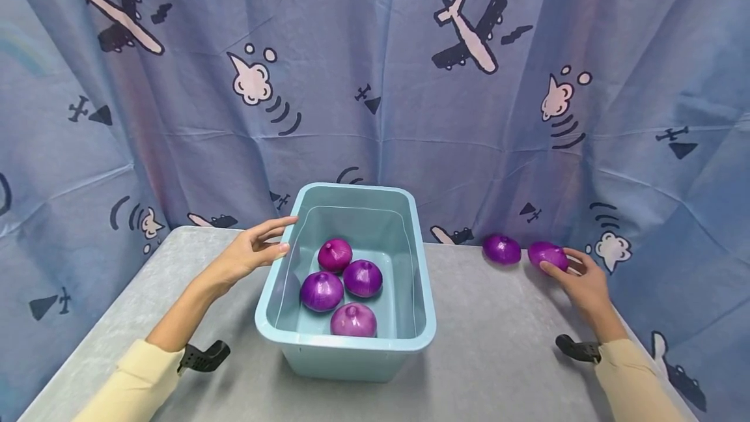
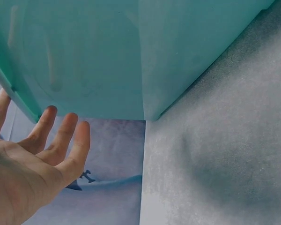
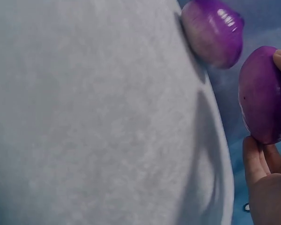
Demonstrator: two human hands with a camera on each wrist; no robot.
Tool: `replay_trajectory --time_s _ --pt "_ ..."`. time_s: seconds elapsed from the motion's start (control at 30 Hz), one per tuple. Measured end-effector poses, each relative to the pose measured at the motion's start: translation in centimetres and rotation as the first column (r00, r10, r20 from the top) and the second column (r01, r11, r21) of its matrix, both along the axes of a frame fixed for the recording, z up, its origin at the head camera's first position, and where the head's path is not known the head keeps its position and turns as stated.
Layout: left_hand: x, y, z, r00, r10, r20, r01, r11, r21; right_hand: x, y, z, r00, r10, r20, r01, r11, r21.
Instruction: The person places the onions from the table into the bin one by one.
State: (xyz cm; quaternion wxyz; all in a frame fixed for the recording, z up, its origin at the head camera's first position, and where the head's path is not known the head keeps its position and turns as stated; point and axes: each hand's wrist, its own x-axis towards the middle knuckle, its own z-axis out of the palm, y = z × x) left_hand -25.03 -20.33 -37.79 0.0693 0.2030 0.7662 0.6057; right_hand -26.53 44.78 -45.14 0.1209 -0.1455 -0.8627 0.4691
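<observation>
Between thumb and fingers, my right hand grips a purple onion at the far right of the table. In the right wrist view that onion shows above the tabletop edge. Just left of it lies a second purple onion, by the back edge. My left hand is at the left rim of a light blue plastic bin, fingers extended and fingertips right at the rim. Several purple onions sit inside the bin, among them a paler one at the front.
The grey table ends at a blue curtain printed with airplanes, which hangs behind and along both sides. Each wrist wears a black camera mount, one on the left and one on the right.
</observation>
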Motion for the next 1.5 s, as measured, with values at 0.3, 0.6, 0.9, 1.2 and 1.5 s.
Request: replay_trajectory --time_s 0.3,0.6,0.9,1.2,1.5 --pt "-0.1 0.0 -0.1 1.0 0.004 -0.01 -0.004 1.0 -0.008 1.5 -1.2 1.9 0.998 0.047 -0.041 -0.047 0.999 0.001" --pt "0.0 0.1 -0.2 1.0 0.005 -0.008 -0.006 1.0 -0.008 3.0 -2.8 3.9 0.987 0.139 -0.086 -0.14 0.99 -0.012" --pt "0.1 0.0 -0.2 1.0 0.005 -0.003 -0.005 1.0 0.0 4.2 -5.7 6.0 0.924 0.292 -0.248 -0.323 0.942 -0.095" --pt "0.1 0.1 -0.1 1.0 0.012 -0.001 -0.012 1.0 -0.002 4.7 -9.4 8.4 0.844 0.439 -0.309 -0.492 0.862 -0.12" --pt "0.1 0.0 -0.1 1.0 0.006 -0.001 -0.006 1.0 0.009 4.6 -13.6 11.5 0.781 0.539 -0.314 -0.577 0.816 -0.035"
